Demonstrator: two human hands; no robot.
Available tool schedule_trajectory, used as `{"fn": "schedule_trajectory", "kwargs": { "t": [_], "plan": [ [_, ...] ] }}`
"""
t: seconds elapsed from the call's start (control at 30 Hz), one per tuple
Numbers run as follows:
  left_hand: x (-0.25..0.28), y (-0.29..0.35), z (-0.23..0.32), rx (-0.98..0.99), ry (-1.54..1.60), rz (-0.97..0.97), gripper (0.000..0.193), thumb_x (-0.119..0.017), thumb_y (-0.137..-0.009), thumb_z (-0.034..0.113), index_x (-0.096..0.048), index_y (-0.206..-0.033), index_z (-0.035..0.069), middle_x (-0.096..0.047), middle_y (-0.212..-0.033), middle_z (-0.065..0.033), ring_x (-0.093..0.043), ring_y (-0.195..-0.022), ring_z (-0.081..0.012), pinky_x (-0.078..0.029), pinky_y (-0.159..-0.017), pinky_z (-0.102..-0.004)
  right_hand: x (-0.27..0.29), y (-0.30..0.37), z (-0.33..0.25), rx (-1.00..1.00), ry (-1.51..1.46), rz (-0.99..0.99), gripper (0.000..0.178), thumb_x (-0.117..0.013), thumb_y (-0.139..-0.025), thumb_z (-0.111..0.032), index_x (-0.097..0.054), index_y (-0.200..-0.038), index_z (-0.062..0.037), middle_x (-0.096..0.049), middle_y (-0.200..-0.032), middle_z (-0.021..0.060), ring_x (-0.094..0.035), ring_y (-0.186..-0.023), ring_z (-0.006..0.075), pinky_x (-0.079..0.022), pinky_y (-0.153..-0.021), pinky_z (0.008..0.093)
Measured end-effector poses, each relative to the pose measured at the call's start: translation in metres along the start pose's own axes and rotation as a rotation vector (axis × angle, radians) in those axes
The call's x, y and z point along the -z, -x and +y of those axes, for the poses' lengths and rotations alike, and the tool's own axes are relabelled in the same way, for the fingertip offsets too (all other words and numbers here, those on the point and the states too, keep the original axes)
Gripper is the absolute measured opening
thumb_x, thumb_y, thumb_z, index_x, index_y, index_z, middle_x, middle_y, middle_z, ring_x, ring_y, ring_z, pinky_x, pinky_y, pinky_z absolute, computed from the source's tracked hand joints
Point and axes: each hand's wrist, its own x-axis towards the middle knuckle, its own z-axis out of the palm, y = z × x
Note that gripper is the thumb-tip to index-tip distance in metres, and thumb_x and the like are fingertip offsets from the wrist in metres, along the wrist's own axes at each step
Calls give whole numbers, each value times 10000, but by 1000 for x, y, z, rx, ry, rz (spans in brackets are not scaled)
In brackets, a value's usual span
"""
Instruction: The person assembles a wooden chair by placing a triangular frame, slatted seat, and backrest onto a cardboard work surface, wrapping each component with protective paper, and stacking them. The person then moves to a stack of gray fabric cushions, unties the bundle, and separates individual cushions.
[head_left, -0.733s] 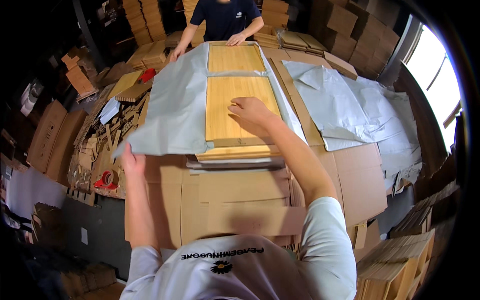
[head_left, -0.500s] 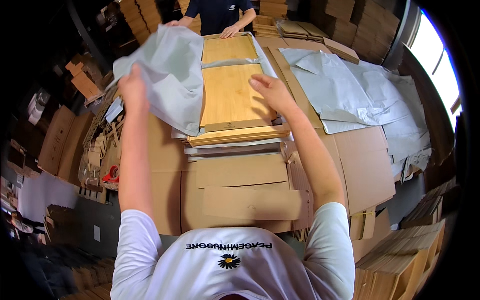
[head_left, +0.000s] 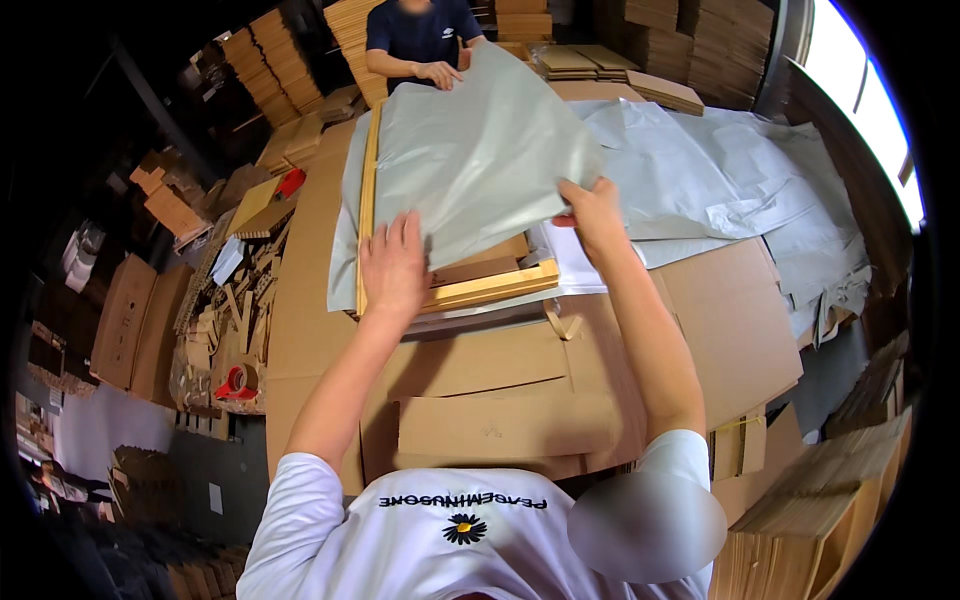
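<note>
A thin pale grey packing sheet (head_left: 480, 150) lies slanting over a light bamboo frame (head_left: 495, 288). My right hand (head_left: 597, 215) pinches the sheet's near right edge, raised above the frame. My left hand (head_left: 395, 262) rests with its fingers stretched out on the sheet's near left part, by the frame's front left corner. Under the lifted edge, part of the frame's inside shows; the sheet hides most of it. Across the table, a person in a dark shirt has one hand (head_left: 438, 73) at the sheet's far edge; their other hand is mostly hidden.
More grey sheets (head_left: 690, 180) are spread at the right. Cardboard pieces (head_left: 505, 425) cover the near table. At left are wood offcuts (head_left: 235, 305) and a red tape dispenser (head_left: 237, 383). Stacked cartons (head_left: 815, 510) stand at the lower right.
The sheet has swung from the left side across the bamboo piece to the right. My left hand has come down near its front left corner; my right hand has taken the sheet's edge.
</note>
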Motion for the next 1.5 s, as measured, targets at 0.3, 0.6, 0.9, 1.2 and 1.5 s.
{"fn": "schedule_trajectory", "kwargs": {
  "t": [0.3,0.6,0.9,1.2,1.5],
  "plan": [
    [-10,36,-63,-161,525,-167,229,-675,-702,-22,-636,-892,99,-523,-827,-55,-580,-794,-260,-487,-629,-389,80,50,94,-347,-90,175,148,-640,-862,-87,-599,-961,15,-594,-653,57,-530,-441,108,-414,-363,217],
    [27,48,-42,-458,629,-234,212,-666,-757,-6,-660,-947,88,-571,-801,-54,-596,-765,-261,-474,-629,-388,117,86,110,-248,-78,337,182,-590,-921,-78,-567,-1083,2,-607,-740,63,-516,-508,79,-391,-410,201],
    [104,236,-18,295,883,-272,137,-654,-858,88,-699,-980,43,-631,-799,-111,-632,-728,-290,-523,-659,-383,-8,189,22,165,0,11,96,-582,-956,-96,-575,-1020,-25,-452,-639,-46,-360,-492,20,-271,-430,181],
    [174,397,-134,709,874,138,179,-625,-900,75,-684,-1065,35,-645,-844,-87,-615,-715,-195,-493,-636,-313,-210,379,49,22,-81,-857,352,-514,-1010,-166,-394,-695,-65,-421,-537,11,-346,-462,74,-252,-433,251],
    [265,640,-321,1410,908,510,196,-602,-939,74,-643,-1108,-15,-680,-888,-55,-632,-763,-105,-521,-701,-252,-545,597,53,-14,-32,-1679,267,-531,-1002,-183,-621,-832,3,-577,-605,28,-481,-489,56,-367,-451,198]
  ]
}}
